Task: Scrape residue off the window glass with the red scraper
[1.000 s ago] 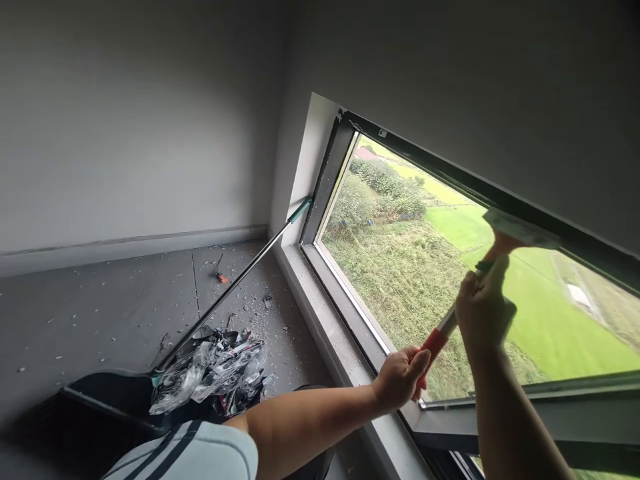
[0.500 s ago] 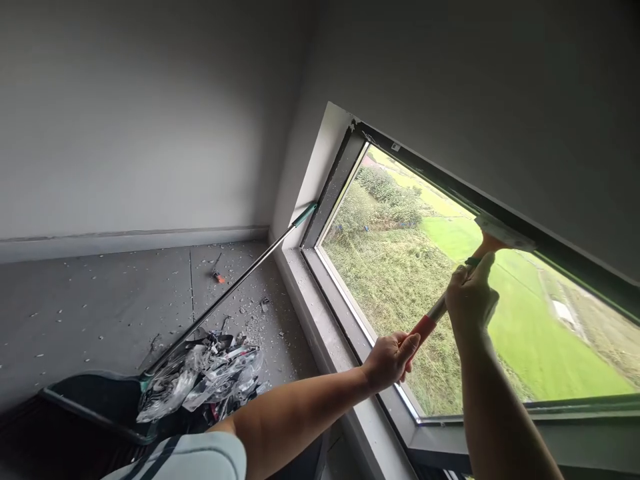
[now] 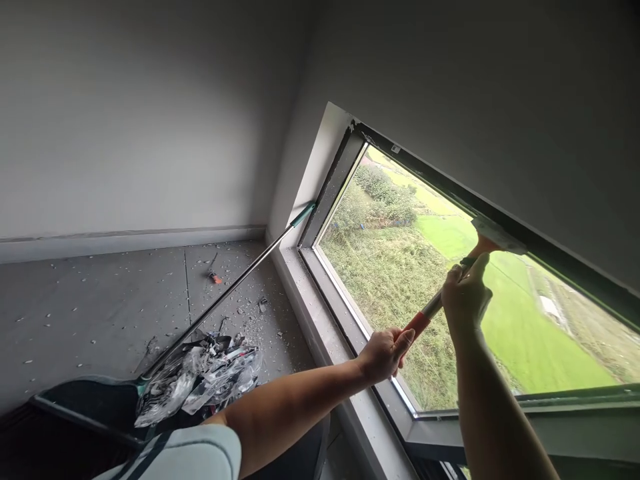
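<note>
**Squeegee at upper window frame: two-handed hold**

Nearest the camera: a pale striped sleeve (image 3: 190,457) and the left forearm, reaching toward the window.

Item 1. Left hand (image 3: 383,353), its grip closed round the orange lower end of the squeegee handle (image 3: 415,325), just above the sill (image 3: 320,327).

Item 2. Right hand (image 3: 465,300), its grip closed round the handle higher up, close under the head.

Item 3. Squeegee blade (image 3: 499,235), pale, lying against the glass (image 3: 400,267) right at the dark top frame (image 3: 440,180).

Handling note: judged from this position, the stroke goes best with the blade edge kept flat and flush to the pane along its whole width, even pressure from the upper hand, the lower hand steering only; a tilted blade would likely leave streaks near the frame.

Item 4. Floor, left: a dark dustpan (image 3: 80,407) heaped with crumpled clear plastic film (image 3: 200,377); its long metal pole (image 3: 230,293) leans up to the window corner, green tip touching the frame.

Item 5. Further off: pale debris scattered over the grey floor (image 3: 100,307), and a small orange-handled tool (image 3: 215,277) near the skirting.

Beyond the glass: green fields and shrubs.
</note>
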Motion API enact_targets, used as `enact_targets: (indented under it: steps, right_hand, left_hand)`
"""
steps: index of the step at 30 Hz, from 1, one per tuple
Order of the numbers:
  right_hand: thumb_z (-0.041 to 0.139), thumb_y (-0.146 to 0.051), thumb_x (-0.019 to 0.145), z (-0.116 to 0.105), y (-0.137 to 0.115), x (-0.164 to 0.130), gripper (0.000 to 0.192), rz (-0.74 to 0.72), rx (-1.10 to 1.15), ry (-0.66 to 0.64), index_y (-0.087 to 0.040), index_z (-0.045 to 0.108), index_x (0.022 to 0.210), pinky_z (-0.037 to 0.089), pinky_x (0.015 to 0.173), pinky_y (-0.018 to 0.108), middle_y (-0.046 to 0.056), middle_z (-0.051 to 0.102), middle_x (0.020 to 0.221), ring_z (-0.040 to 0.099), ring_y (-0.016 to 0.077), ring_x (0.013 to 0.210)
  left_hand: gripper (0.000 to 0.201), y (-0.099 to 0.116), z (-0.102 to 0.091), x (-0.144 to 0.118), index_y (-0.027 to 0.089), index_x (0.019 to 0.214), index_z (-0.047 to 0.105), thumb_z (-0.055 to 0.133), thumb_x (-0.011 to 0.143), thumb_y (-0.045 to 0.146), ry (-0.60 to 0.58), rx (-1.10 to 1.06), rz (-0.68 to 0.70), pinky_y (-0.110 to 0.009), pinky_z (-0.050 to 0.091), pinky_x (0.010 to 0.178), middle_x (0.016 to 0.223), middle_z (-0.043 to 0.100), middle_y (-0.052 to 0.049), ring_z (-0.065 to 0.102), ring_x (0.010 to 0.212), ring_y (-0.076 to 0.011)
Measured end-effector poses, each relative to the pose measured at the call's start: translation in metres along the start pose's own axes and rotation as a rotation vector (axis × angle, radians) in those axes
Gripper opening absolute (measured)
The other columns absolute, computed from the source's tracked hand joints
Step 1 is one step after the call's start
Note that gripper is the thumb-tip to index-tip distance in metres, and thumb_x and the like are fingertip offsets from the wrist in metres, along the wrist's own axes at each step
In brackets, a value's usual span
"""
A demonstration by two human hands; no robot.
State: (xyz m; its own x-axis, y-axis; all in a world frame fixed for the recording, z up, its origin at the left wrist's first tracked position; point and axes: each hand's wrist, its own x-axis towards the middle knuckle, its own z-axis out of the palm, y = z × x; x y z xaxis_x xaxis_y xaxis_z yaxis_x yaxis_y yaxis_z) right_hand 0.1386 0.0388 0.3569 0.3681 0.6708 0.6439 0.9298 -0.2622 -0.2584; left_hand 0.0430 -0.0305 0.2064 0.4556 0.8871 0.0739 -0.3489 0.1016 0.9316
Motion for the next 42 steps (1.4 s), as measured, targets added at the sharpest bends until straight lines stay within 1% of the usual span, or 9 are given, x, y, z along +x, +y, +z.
enact_targets:
  steps: [5,9,14,16,21,25,31,37,42]
  right_hand:
    - [0.042,-0.037,0.084,0.002,0.001,0.000,0.066,-0.021,0.024,0.020,-0.017,0.024,0.144,0.043,0.059,0.033,0.004,0.060,0.065,0.054,0.0188,0.053]
    - [0.042,-0.039,0.083,0.003,0.006,0.002,0.067,-0.046,0.045,0.028,-0.017,0.025,0.144,0.042,0.057,0.031,0.004,0.061,0.067,0.052,0.0179,0.052]
    - [0.049,-0.031,0.075,0.000,0.007,0.015,0.062,-0.074,0.199,0.047,-0.019,0.041,0.135,0.043,0.057,0.029,0.002,0.062,0.071,0.051,0.0151,0.053]
    - [0.050,-0.030,0.073,0.000,0.005,0.020,0.060,-0.083,0.194,0.060,-0.021,0.044,0.132,0.042,0.059,0.030,0.000,0.062,0.071,0.051,0.0151,0.053]
    - [0.052,-0.030,0.073,0.000,-0.001,0.023,0.058,-0.057,0.144,0.048,-0.027,0.044,0.130,0.040,0.058,0.028,-0.002,0.061,0.069,0.047,0.0134,0.049]
    - [0.052,-0.029,0.073,-0.004,-0.003,0.021,0.051,-0.054,0.154,0.029,-0.026,0.049,0.124,0.039,0.057,0.027,-0.002,0.061,0.068,0.046,0.0127,0.048]
    - [0.053,-0.029,0.072,-0.007,0.001,0.021,0.056,-0.059,0.160,-0.024,-0.028,0.047,0.128,0.039,0.055,0.026,-0.003,0.059,0.066,0.046,0.0124,0.049]
    - [0.051,-0.030,0.073,-0.015,-0.002,0.017,0.048,-0.047,0.167,-0.016,-0.026,0.051,0.121,0.036,0.051,0.026,-0.004,0.058,0.063,0.046,0.0118,0.047]
    - [0.053,-0.028,0.073,-0.010,-0.001,0.020,0.053,-0.062,0.166,-0.022,-0.029,0.047,0.126,0.037,0.051,0.025,-0.005,0.057,0.062,0.046,0.0111,0.046]
  left_hand:
    - [0.057,0.002,-0.002,0.000,0.017,0.082,0.050,0.037,0.078,0.072,-0.005,0.001,-0.017,-0.017,0.028,0.030,0.046,0.044,0.008,0.039,0.030,-0.0062]
    - [0.055,-0.006,-0.002,0.007,0.016,0.081,0.050,0.039,0.079,0.071,-0.018,-0.029,0.011,-0.016,0.029,0.030,0.046,0.044,0.009,0.039,0.030,-0.0056]
    - [0.054,-0.013,0.000,0.011,0.017,0.084,0.051,0.040,0.079,0.069,-0.026,-0.085,0.031,-0.016,0.030,0.030,0.047,0.045,0.009,0.039,0.030,-0.0061]
    - [0.055,-0.012,0.000,0.010,0.016,0.087,0.052,0.040,0.079,0.069,-0.018,-0.087,0.034,-0.016,0.030,0.030,0.047,0.046,0.008,0.039,0.031,-0.0059]
    - [0.057,-0.007,0.000,0.007,0.015,0.091,0.053,0.039,0.079,0.069,-0.018,-0.074,0.029,-0.017,0.030,0.030,0.046,0.045,0.008,0.039,0.031,-0.0068]
    - [0.057,-0.006,0.005,0.003,0.015,0.089,0.053,0.039,0.079,0.070,0.004,-0.081,0.023,-0.017,0.030,0.028,0.046,0.045,0.009,0.039,0.030,-0.0062]
    - [0.056,-0.012,0.019,0.001,0.016,0.083,0.049,0.039,0.078,0.071,0.033,-0.125,0.005,-0.016,0.030,0.027,0.046,0.045,0.008,0.039,0.029,-0.0061]
    - [0.054,-0.013,0.018,0.005,0.015,0.087,0.052,0.042,0.080,0.067,0.025,-0.122,0.065,-0.015,0.030,0.027,0.047,0.046,0.008,0.039,0.030,-0.0052]
    - [0.054,-0.012,0.016,0.004,0.015,0.088,0.053,0.041,0.081,0.066,0.036,-0.132,0.054,-0.015,0.031,0.027,0.047,0.046,0.008,0.040,0.030,-0.0054]
